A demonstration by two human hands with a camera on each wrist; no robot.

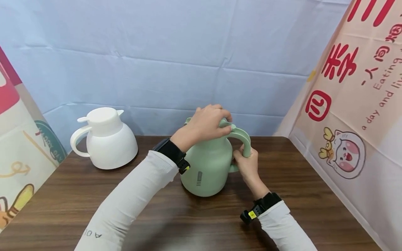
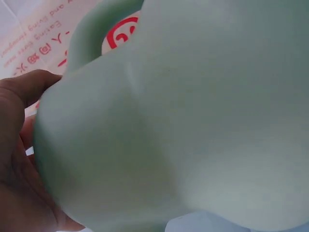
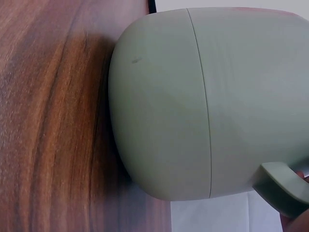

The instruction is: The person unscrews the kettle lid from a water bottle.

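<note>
A pale green thermos jug (image 1: 205, 170) stands upright on the wooden table, its handle to the right and its spout to the left. My left hand (image 1: 208, 122) lies over the top of the jug, fingers and thumb curled round its lid. In the left wrist view the thumb and fingers of the left hand (image 2: 24, 111) wrap the rim of the green lid (image 2: 72, 140). Round the lower part of the jug's handle (image 1: 245, 139) my right hand (image 1: 246, 162) grips. In the right wrist view the jug's lower body (image 3: 159, 106) fills the middle, with the right fingers just showing by the handle.
A white thermos jug (image 1: 111, 146) stands to the left at the table's back, its handle facing left. Behind the wooden table (image 1: 176, 223) hangs a light blue cloth (image 1: 157, 69). Printed cloths line the left and right sides.
</note>
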